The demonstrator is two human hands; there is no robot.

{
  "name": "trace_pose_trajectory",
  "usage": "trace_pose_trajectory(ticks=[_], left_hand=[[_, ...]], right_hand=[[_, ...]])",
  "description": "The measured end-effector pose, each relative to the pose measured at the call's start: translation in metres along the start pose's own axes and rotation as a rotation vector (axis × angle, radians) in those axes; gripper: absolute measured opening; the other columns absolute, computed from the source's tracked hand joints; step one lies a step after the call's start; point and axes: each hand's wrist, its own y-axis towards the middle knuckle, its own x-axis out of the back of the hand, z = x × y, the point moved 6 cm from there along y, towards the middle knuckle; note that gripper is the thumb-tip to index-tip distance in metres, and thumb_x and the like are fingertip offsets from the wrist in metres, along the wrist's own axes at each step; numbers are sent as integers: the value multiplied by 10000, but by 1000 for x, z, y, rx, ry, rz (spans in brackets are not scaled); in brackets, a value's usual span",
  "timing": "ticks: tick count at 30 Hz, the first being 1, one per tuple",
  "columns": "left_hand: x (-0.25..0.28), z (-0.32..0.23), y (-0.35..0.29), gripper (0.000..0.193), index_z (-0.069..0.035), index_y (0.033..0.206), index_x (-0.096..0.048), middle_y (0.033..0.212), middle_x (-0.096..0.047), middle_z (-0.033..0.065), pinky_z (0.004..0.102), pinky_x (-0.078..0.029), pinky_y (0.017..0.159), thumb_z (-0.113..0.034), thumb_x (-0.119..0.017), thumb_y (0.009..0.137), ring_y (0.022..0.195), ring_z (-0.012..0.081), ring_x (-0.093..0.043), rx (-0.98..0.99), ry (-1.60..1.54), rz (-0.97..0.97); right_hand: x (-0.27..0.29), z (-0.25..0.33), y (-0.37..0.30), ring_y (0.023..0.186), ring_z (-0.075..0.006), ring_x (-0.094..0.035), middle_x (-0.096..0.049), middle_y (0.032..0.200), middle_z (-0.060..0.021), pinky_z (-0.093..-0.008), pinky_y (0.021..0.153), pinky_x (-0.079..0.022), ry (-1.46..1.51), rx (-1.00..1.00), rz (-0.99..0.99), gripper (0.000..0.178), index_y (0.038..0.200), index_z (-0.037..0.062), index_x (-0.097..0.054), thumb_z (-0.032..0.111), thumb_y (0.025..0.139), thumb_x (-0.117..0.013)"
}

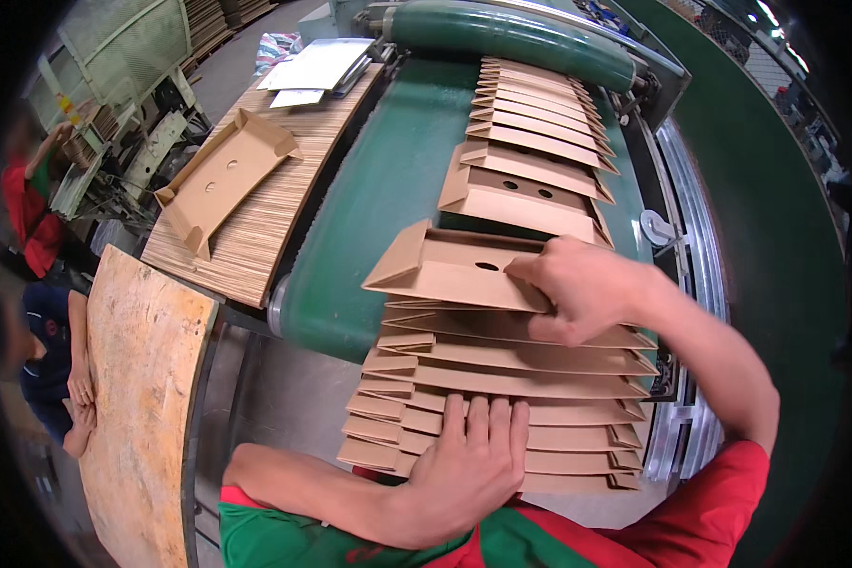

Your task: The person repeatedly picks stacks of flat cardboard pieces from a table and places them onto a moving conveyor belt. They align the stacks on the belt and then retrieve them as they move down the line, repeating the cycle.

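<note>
My right hand (587, 284) pinches the right end of a folded brown cardboard tray (464, 265), its thumb and index finger closed near a round hole in it. The tray is tilted at the far end of a nested row of similar cardboard trays (530, 356), which stretches toward my body. My left hand (473, 464) lies on the nearer trays of that row, fingers stretched out side by side across their edges. Where the row rests below is hidden. Beyond the held tray, more folded cardboard trays (530, 189) overlap in a line on a green conveyor belt (369, 208).
A green roller (511, 43) spans the belt's far end. To the left, a single cardboard tray (227, 180) and white sheets (320, 71) lie on a stack of boards (265, 218). A wooden tabletop (147, 398) stands nearer, a person's hands (81, 398) at its edge.
</note>
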Motion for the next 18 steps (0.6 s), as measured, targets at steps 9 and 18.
trace_pose_trajectory(ticks=[9,18], left_hand=[[30,74,107,391,4,1183,-612,1119,-560,158,429,-428,954,-120,-679,818,1057,298,-559,29,30,-324],[18,108,149,1175,134,1580,-292,1640,-277,384,681,-164,1259,-252,-898,651,1568,509,-245,143,58,-253]], right_hand=[[76,-101,49,1145,-359,-703,-759,1183,-248,-461,1051,-499,19,-499,296,1080,1165,20,-800,959,888,-343],[80,-111,21,1097,-347,-716,-701,1326,-259,-397,994,-526,47,-445,99,718,1439,-41,-601,541,1019,-574]])
